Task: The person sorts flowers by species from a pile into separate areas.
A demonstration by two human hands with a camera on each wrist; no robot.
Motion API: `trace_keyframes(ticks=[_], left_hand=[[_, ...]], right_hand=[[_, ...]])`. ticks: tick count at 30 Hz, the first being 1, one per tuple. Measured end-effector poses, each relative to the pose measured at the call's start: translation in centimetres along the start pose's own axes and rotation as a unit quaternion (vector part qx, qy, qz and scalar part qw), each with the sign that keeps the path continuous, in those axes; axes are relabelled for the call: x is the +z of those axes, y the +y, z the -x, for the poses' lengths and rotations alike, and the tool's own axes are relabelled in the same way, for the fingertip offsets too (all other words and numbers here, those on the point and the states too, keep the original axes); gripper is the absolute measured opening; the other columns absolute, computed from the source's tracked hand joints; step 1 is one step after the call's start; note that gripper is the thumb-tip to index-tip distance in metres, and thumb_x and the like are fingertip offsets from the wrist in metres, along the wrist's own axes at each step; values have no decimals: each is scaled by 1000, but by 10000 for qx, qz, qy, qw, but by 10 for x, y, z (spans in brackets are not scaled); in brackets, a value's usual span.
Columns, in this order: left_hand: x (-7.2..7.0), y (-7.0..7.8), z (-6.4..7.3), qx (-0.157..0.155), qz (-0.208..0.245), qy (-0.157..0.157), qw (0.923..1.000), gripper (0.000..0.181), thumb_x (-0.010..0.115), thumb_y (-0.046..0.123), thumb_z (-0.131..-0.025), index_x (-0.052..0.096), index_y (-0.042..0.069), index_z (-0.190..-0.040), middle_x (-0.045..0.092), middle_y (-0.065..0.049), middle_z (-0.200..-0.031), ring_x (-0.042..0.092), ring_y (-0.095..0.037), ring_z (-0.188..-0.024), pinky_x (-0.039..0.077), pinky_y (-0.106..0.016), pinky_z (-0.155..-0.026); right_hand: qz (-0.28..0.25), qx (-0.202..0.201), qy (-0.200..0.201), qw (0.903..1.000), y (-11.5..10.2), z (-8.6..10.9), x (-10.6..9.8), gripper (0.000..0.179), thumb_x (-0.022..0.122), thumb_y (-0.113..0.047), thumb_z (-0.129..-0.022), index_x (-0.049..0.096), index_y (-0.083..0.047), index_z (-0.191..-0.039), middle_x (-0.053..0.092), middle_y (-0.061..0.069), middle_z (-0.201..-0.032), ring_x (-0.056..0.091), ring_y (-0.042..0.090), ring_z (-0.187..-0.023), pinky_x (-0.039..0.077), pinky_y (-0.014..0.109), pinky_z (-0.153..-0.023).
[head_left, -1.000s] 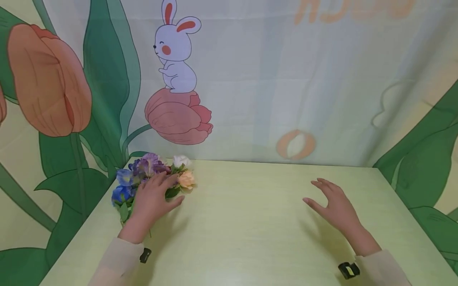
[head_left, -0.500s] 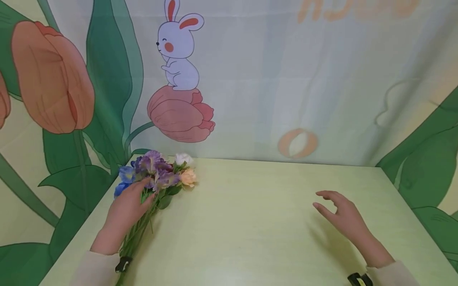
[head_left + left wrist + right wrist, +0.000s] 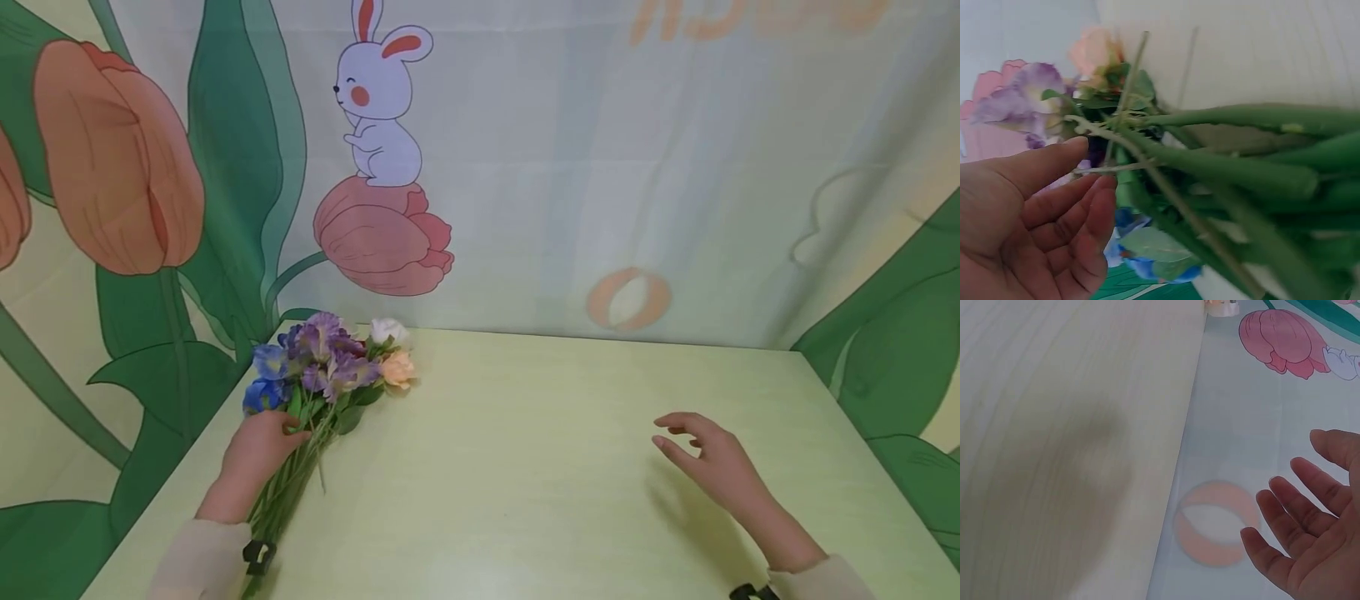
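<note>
A bunch of flowers [image 3: 330, 367] with purple, blue, white and peach blooms lies at the table's far left, its long green stems [image 3: 288, 483] running toward the near edge. My left hand [image 3: 258, 450] is over the upper stems, just below the blue bloom [image 3: 266, 396]. Seen from the left wrist, a gap shows between thumb and bent fingers [image 3: 1094, 212], with the end of a thin twig [image 3: 1116, 167] in that gap. Thick stems [image 3: 1260, 175] pass beside the hand. Over the right side of the table, my right hand [image 3: 720, 462] hovers with relaxed, slightly bent fingers, holding nothing.
The pale wood-grain table [image 3: 510, 467] stretches between the hands. Behind it hangs a printed curtain [image 3: 525, 167] with a rabbit and tulips. Dark wrist cameras [image 3: 258, 557] sit by the sleeve cuffs.
My left hand has drawn back from over the blooms to the stems, its fingers bending inward. My right hand has dropped slightly nearer, its fingers curling a little more. The view has shifted slightly.
</note>
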State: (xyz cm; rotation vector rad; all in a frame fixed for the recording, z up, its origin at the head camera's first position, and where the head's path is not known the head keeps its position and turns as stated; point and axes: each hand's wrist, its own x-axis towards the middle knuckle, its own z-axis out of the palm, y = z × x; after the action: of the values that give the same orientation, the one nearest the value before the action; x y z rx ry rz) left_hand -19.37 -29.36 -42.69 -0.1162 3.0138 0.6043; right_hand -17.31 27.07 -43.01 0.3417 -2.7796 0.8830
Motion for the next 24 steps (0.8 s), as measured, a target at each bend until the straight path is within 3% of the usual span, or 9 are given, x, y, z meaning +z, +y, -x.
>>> trace_keyframes(ticks=[5, 10, 16, 24], left_hand=[[6, -8, -6, -203, 114, -201, 9995, 34, 69, 15, -95, 70, -13, -114, 69, -33, -117, 67, -49, -100, 58, -55, -80], [6, -13, -10, -278, 295, -146, 9991, 28, 67, 10, -95, 71, -12, -112, 70, -32, -112, 69, -46, -94, 59, -53, -77], [-5, -10, -9, -311, 808, 191, 9961, 22, 60, 5, -98, 69, -14, -106, 72, -23, -85, 67, -25, -69, 54, -41, -64], [-31, 10, -5, -41, 1141, 881, 9895, 23, 61, 9, -100, 67, -13, -107, 72, -25, -87, 67, -29, -72, 49, -33, -59]], right_hand=[[30, 34, -27, 10000, -2, 1, 2, 26, 70, -20, -98, 70, -5, -119, 73, 15, -121, 67, 35, -107, 57, 49, -87], [0, 111, -68, 9999, -3, -2, 2, 32, 69, -21, -98, 68, -3, -125, 72, 17, -124, 69, 35, -108, 56, 42, -85], [-92, 174, -113, 9997, -5, -6, 0, 33, 68, -21, -99, 67, -2, -127, 71, 18, -126, 69, 36, -108, 57, 39, -85], [-286, 81, -99, 9995, -18, -18, -2, 33, 67, -21, -100, 67, -2, -126, 71, 20, -125, 70, 36, -107, 59, 49, -88]])
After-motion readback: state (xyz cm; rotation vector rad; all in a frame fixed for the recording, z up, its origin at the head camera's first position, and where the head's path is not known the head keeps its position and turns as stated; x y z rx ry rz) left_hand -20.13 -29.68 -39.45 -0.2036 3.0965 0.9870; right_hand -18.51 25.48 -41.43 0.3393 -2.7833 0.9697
